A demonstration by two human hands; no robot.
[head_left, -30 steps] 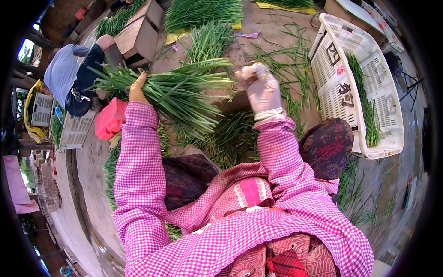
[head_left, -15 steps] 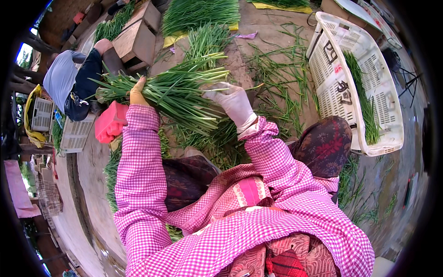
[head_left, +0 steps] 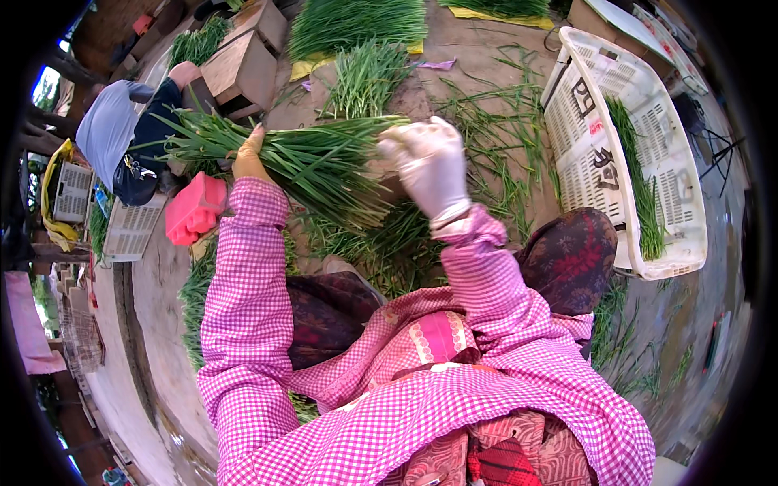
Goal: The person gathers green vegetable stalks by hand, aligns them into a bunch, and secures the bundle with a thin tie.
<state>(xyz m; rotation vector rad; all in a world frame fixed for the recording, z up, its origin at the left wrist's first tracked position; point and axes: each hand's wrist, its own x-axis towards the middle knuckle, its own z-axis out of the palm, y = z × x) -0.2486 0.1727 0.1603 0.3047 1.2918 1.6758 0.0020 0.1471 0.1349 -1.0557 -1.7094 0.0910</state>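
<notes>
- The outstretched left hand [head_left: 250,157] was clasped around green stalks [head_left: 324,166], fingers partly hidden.
- The right hand [head_left: 431,166] was curled at their ends; pinching could not be told.

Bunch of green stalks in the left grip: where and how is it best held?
Likely best around its narrowed part, where the left grip sits, coming from the near side: the long bunch lies crosswise, gathered there and fanning out to the right.
</notes>
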